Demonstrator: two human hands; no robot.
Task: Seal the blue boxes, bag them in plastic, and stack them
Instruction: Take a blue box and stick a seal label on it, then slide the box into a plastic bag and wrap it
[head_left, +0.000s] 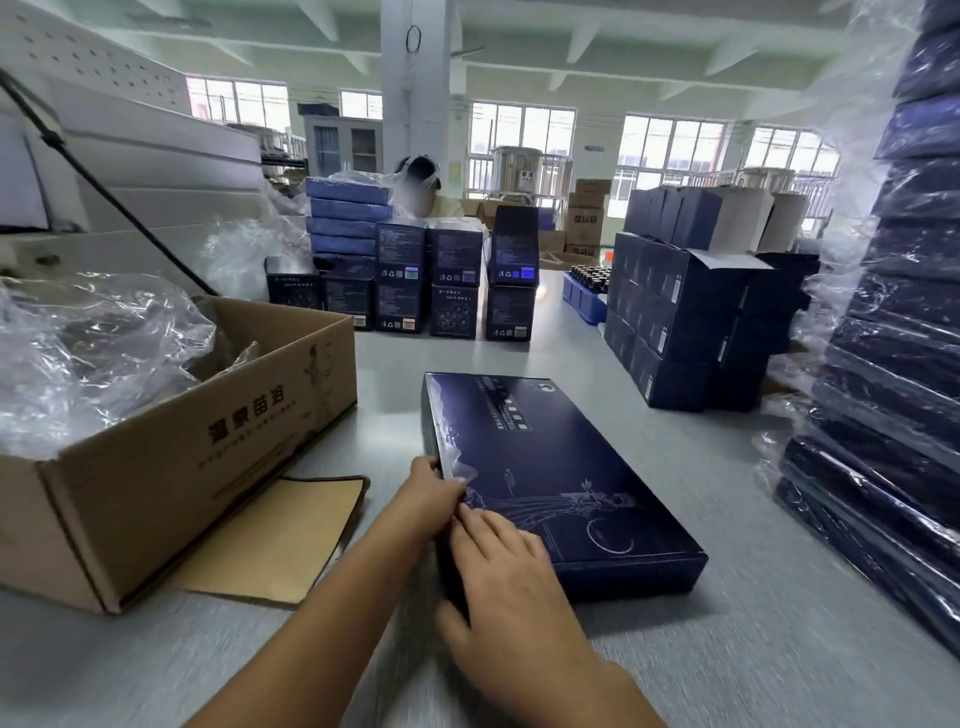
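Two hands meet on the blue box: left hand pinches its edge, right hand lies flat; lettering blurred.

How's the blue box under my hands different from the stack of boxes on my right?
The blue box is bare; the stack is wrapped in clear plastic. The blue box lies alone, with the left hand and right hand on it; the stack is piled high, untouched. Both are dark blue.

The flat box is dark blue with thin white line drawings, maybe a bird. The open carton is brown. The table is grey.
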